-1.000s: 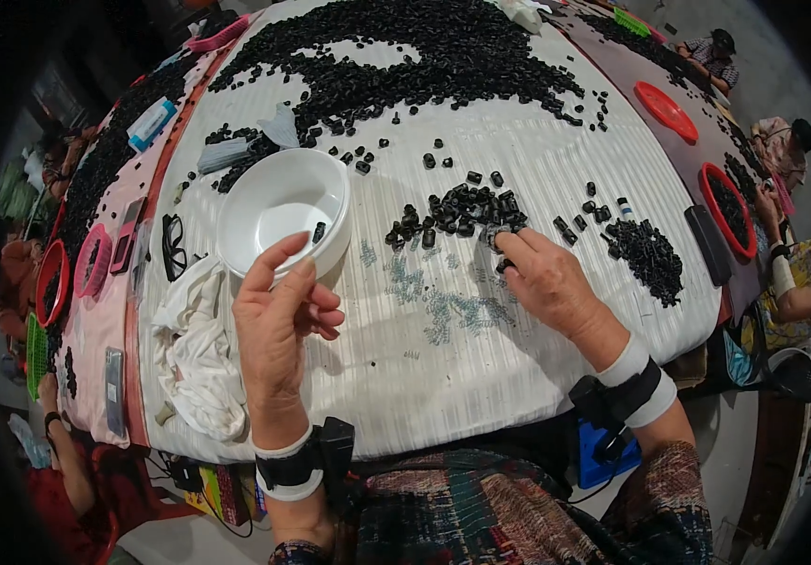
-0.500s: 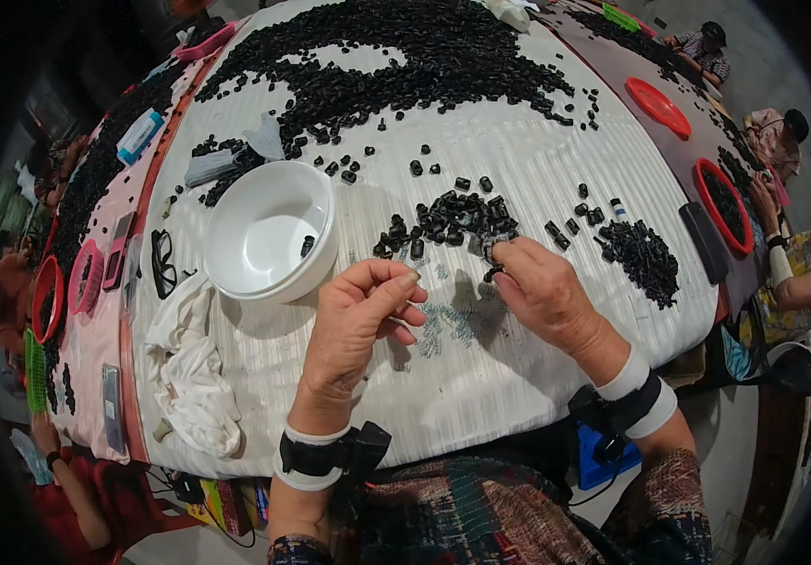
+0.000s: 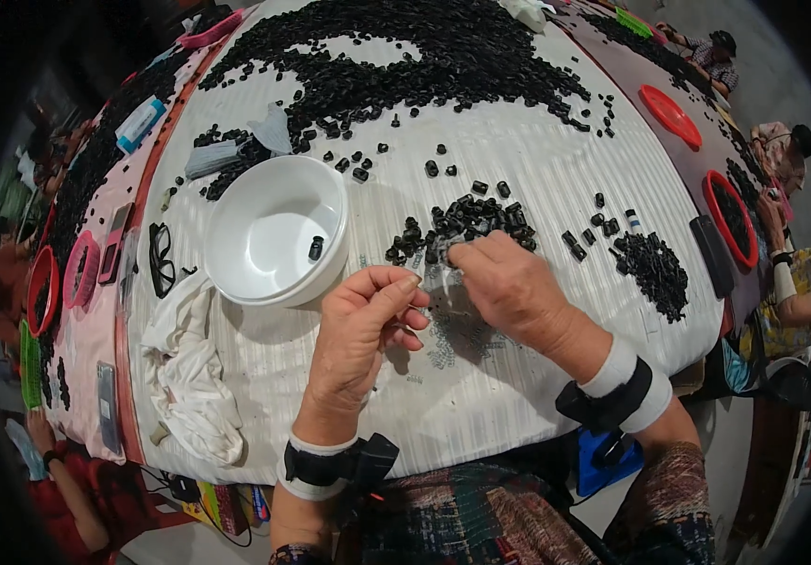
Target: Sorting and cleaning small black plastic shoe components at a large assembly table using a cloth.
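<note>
My left hand (image 3: 353, 334) is raised over the cloth, thumb and forefinger pinched together; whatever lies between the tips is too small to make out. To its right, my right hand (image 3: 523, 287) reaches in with closed fingers at the near edge of a pile of short black cylindrical parts (image 3: 476, 217). What those fingertips hold is hidden. Between and below the hands lie several tiny metal springs (image 3: 441, 344). A heap of thin black pin-like pieces (image 3: 655, 273) sits farther right. One black part (image 3: 316, 248) rests inside the white bowl (image 3: 259, 240) on the left.
A large spread of black parts (image 3: 405, 89) covers the far side. Left of the bowl are black-framed glasses (image 3: 160, 261) and a crumpled white cloth (image 3: 193, 400). A dark oblong case (image 3: 711, 256) lies at the right edge. Other people work at tables on both sides.
My right hand has moved left, closer to my left hand. The left hand keeps its pinch almost in place. The whole view has shifted slightly.
</note>
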The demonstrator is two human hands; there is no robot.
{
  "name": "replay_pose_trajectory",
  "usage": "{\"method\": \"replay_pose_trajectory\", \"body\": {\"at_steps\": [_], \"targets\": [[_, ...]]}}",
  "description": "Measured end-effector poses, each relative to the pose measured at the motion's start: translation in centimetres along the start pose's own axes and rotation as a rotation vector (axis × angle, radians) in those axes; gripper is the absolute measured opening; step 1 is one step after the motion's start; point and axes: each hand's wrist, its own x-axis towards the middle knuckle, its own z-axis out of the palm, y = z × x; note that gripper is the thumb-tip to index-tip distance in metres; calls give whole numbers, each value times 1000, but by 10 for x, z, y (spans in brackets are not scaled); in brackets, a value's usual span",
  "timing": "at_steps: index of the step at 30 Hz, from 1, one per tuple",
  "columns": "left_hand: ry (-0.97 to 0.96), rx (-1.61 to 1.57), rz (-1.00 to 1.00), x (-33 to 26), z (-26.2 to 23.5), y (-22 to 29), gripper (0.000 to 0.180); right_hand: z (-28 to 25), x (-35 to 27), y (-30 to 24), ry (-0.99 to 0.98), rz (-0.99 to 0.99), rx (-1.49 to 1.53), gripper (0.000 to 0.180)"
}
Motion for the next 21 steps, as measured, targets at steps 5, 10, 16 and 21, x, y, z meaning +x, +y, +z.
{"method": "replay_pose_trajectory", "body": {"at_steps": [5,10,16,21], "targets": [[0,-25,4,-1,0,1,17,15,3,-4,-131,68,-1,35],[44,-51,-1,-2,1,1,13,12,1,-6,-150,146,13,38],[14,-21,-5,-1,0,-4,20,1,-2,-5,-20,451,640,39],[-48,64,23,-7,9,-6,24,-9,2,-18,48,622,1088,34]]}}
